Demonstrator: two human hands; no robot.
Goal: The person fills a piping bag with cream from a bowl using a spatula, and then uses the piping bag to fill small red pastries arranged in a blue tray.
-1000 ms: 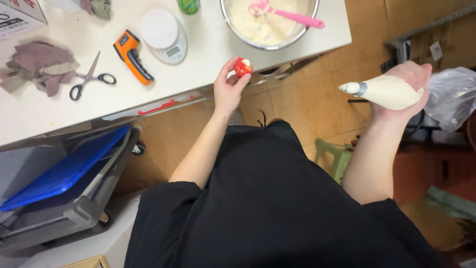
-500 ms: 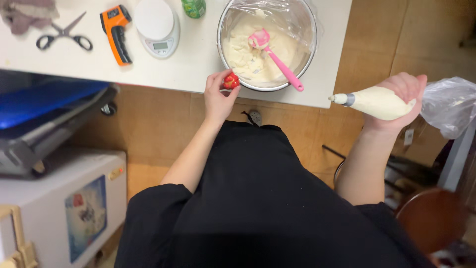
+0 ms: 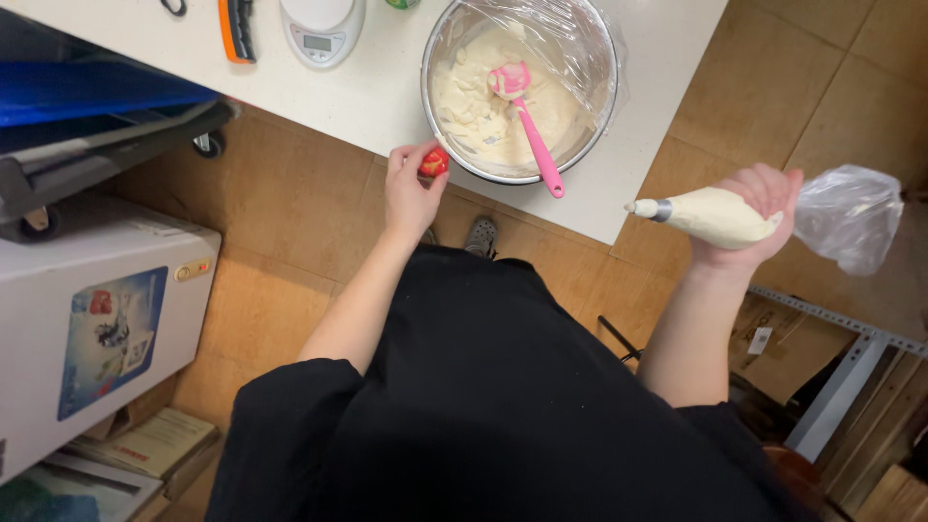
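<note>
My left hand [image 3: 410, 188] pinches a small red strawberry [image 3: 434, 162] at the edge of the white table [image 3: 367, 97], right beside a steel mixing bowl [image 3: 445, 145]. The bowl holds pale cream and a pink spatula [image 3: 527, 121], with cling film loose over its far rim. Off the table's right end, my right hand [image 3: 759, 217] grips a cream-filled piping bag [image 3: 706, 215], nozzle pointing left, the empty plastic tail bunched behind the fist.
A white kitchen scale [image 3: 317, 27] and an orange-and-black handheld tool [image 3: 237, 29] lie on the table's far side. A blue-topped cart [image 3: 87, 126] and a white chest freezer [image 3: 92, 319] stand to the left. A metal rack frame [image 3: 841, 387] stands at the right.
The view has swung down and left. My left hand with the strawberry stays beside the bowl at the table edge. My right hand keeps the piping bag level off the table's end.
</note>
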